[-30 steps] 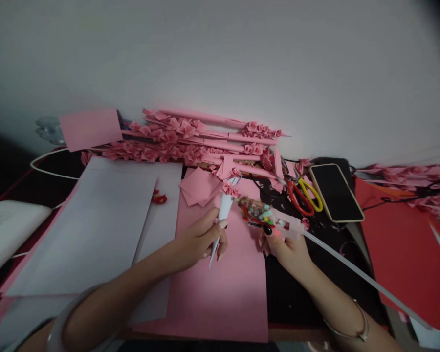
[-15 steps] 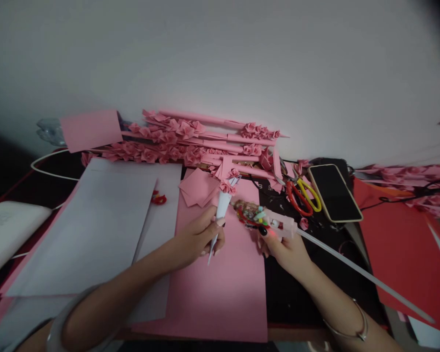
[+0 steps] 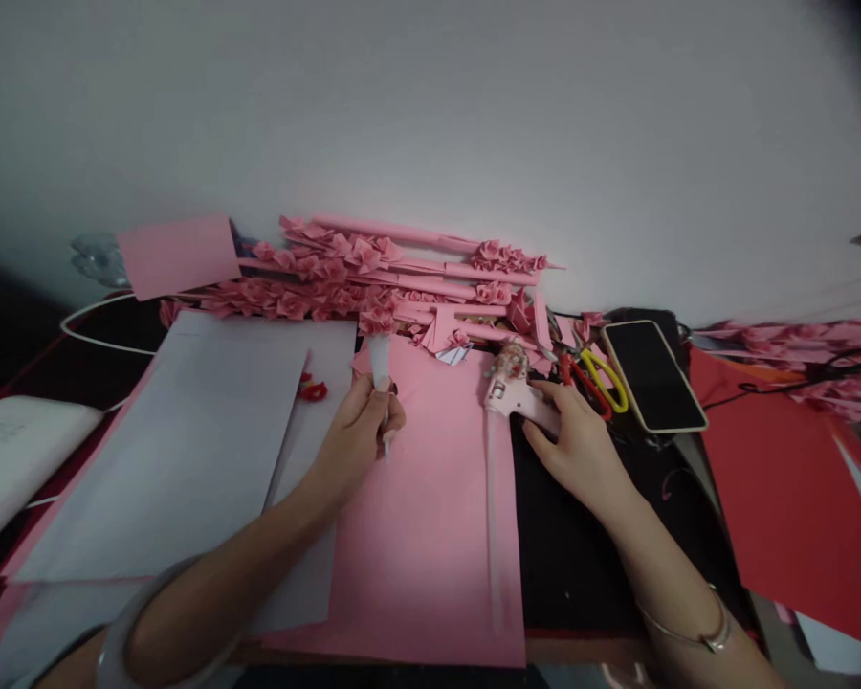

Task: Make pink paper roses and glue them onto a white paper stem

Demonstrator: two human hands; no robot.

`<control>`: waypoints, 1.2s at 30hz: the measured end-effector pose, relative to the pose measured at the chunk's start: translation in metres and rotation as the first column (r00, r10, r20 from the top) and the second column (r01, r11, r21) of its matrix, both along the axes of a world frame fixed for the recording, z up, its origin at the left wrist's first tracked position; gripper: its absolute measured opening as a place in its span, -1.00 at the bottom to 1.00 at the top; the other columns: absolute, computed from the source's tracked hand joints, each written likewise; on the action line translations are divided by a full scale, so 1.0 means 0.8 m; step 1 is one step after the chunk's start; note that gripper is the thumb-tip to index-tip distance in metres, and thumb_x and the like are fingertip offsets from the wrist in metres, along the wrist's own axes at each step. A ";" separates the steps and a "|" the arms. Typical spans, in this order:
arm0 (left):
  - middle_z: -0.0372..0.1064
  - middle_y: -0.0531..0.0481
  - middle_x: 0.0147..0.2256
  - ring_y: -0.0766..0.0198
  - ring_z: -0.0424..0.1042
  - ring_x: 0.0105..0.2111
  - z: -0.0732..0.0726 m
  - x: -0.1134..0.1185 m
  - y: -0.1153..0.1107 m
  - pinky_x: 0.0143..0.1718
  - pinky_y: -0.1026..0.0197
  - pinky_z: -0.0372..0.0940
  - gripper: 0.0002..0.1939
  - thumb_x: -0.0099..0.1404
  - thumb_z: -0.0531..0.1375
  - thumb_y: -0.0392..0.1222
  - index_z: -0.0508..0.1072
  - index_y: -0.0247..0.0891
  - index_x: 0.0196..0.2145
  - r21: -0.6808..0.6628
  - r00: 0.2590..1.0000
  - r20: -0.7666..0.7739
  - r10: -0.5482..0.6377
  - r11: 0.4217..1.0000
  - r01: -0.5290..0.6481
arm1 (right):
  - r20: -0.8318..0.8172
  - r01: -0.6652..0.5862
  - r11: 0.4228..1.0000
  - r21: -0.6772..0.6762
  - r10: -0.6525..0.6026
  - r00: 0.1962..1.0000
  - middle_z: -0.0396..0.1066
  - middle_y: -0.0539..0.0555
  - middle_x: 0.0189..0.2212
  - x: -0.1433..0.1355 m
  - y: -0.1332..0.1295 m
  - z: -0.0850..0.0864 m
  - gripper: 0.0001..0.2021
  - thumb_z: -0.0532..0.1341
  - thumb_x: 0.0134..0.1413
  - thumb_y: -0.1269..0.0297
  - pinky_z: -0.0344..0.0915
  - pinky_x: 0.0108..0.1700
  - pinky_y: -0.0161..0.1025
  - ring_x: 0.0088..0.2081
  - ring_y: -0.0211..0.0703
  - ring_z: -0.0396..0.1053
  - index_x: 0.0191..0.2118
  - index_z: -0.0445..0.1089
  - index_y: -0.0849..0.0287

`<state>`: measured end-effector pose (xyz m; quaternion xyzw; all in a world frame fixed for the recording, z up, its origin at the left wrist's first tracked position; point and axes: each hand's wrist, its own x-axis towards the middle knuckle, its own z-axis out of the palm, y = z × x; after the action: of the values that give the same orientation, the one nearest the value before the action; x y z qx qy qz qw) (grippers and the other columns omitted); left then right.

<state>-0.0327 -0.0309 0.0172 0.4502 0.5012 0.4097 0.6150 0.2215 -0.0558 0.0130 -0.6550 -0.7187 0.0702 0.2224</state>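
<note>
My left hand [image 3: 364, 421] pinches a white paper cone [image 3: 379, 359] whose pointed end hangs below the fingers; pink paper flowers [image 3: 379, 319] show at its upper end. My right hand [image 3: 574, 435] has its fingers round the handle of a pale pink glue gun [image 3: 517, 394]. The gun's crusted, colourful nozzle faces the back, and a long glue stick [image 3: 495, 517] trails from it toward me. Large pink sheets [image 3: 423, 545] lie beneath both hands. A small folded white and pink piece [image 3: 453, 355] rests near their back edge.
White sheets [image 3: 179, 459] cover the left side. Many pink paper flower stems [image 3: 416, 268] lie along the wall. Scissors with red and yellow handles [image 3: 607, 380] and a phone [image 3: 654, 376] are beyond my right hand. Red sheets [image 3: 782, 498] lie at the right, a white box [image 3: 29, 455] far left.
My left hand has moved left and back with the cone. The glue gun has swung away from the cone, its nozzle now facing the back and its stick pointing toward me.
</note>
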 end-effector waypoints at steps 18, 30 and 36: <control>0.06 0.21 -0.61 0.48 -0.09 -0.72 -0.008 0.007 0.001 -0.70 0.40 -0.13 -0.90 0.31 -0.04 -0.18 0.15 -0.24 -0.25 -0.026 0.984 0.046 -0.170 0.985 0.171 | 0.072 -0.190 0.977 0.099 0.184 0.980 0.39 0.14 -0.33 -0.065 0.118 0.040 -0.83 0.16 0.04 0.48 0.30 -0.22 -0.19 -0.30 -0.09 0.38 -0.32 0.51 0.24; 0.08 0.21 -0.59 0.50 -0.08 -0.72 -0.017 0.006 -0.003 -0.69 0.39 -0.11 -0.88 0.33 -0.03 -0.16 0.17 -0.24 -0.22 -0.007 0.974 0.100 -0.201 0.979 0.203 | 0.160 -0.050 0.998 -0.039 0.055 0.986 0.46 0.16 -0.38 -0.078 0.137 0.037 -0.87 0.19 -0.05 0.52 0.25 -0.26 -0.20 -0.33 -0.08 0.38 -0.44 0.49 0.25; 0.18 0.21 -0.56 0.55 -0.01 -0.75 -0.022 0.006 -0.004 -0.72 0.42 -0.03 -0.86 0.32 0.01 -0.10 0.16 -0.22 -0.24 -0.013 0.941 0.180 -0.287 0.956 0.294 | -0.556 0.100 0.995 0.030 -0.066 0.828 0.40 0.00 -0.59 -0.059 0.104 0.048 -0.94 0.24 -0.03 0.40 0.20 -0.52 -0.30 -0.59 -0.25 0.29 -0.42 0.47 0.24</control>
<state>-0.0281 -0.0338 0.0000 0.4688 0.3809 0.3430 0.7194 0.1742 0.0273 0.0513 -0.6304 -0.5961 0.2264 0.4427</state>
